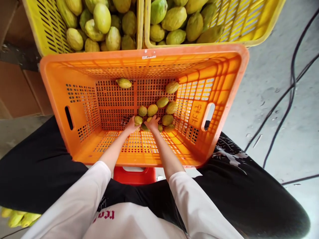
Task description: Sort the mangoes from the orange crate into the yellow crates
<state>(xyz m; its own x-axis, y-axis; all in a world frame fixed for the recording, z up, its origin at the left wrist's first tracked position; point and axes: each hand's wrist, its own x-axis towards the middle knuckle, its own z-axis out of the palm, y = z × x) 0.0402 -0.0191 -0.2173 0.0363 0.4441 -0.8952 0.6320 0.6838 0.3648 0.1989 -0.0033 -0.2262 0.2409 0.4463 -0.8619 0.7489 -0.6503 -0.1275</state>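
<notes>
Both of my hands reach down into a deep orange plastic crate (147, 161). My left hand (130, 126) is closed round the side of a yellow-green oval fruit (138, 120), low on the crate floor. Just to its right, the fingers of my right hand (153, 123) curl over another such fruit (149, 119), which they partly cover. Several similar fruits, such as one greenish-yellow fruit (152, 110), lie loosely grouped beyond and to the right of my hands. A single fruit (124, 83) sits apart near the far wall.
Two yellow crates (90, 51) (211, 43) full of similar fruit stand against the orange crate's far side. Black cables (294, 84) run over the grey floor at right. Cardboard boxes (17, 88) are at left. A red stool (134, 176) shows below the crate.
</notes>
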